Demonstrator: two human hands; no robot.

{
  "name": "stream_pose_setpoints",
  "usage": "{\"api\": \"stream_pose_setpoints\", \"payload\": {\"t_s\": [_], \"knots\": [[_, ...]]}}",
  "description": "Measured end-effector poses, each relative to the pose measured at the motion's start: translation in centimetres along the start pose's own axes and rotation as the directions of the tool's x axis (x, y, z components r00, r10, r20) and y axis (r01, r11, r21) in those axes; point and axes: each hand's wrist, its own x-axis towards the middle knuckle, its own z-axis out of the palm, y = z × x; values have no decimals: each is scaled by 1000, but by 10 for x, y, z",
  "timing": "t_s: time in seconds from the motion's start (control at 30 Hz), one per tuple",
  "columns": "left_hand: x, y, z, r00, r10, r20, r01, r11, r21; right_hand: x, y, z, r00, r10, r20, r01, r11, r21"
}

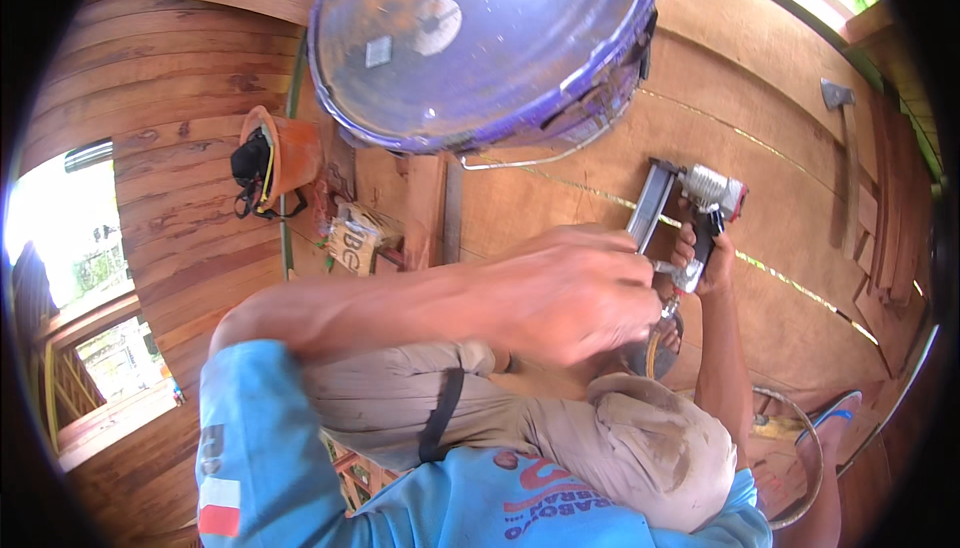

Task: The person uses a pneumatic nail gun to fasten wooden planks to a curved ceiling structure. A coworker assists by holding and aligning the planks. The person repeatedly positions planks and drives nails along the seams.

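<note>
A silver and black air nailer (713, 188) is held in front of me with its long grey magazine (650, 200) to the left. My right hand (708, 258) is wrapped round its dark grip. My left hand (585, 293), blurred by motion, is curled beside the lower end of the magazine and the hose fitting (670, 306). What its fingers hold, if anything, is hidden. An air hose (815, 438) loops down at the right.
Ahead stands a large purple drum (480, 38) with a wire handle. An orange hard hat (292, 156) with black straps is against the plank wall at left, near a cardboard box (355, 238). A hatchet (838, 95) and wooden boards (895, 198) lie right. A sandalled foot (840, 423) is lower right.
</note>
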Motion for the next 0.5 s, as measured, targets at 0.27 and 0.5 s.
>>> {"api": "stream_pose_setpoints", "payload": {"t_s": [0.27, 0.5], "knots": [[-42, 14, -175, 787, -285, -547, 592, 599, 538, -2, -1, 10, 1000, -9, -20, 9, 1000, 0], [-64, -10, -176, 795, -323, -513, 596, 575, 561, -3, 0, 10, 999, 26, 25, -28, 996, 82]]}}
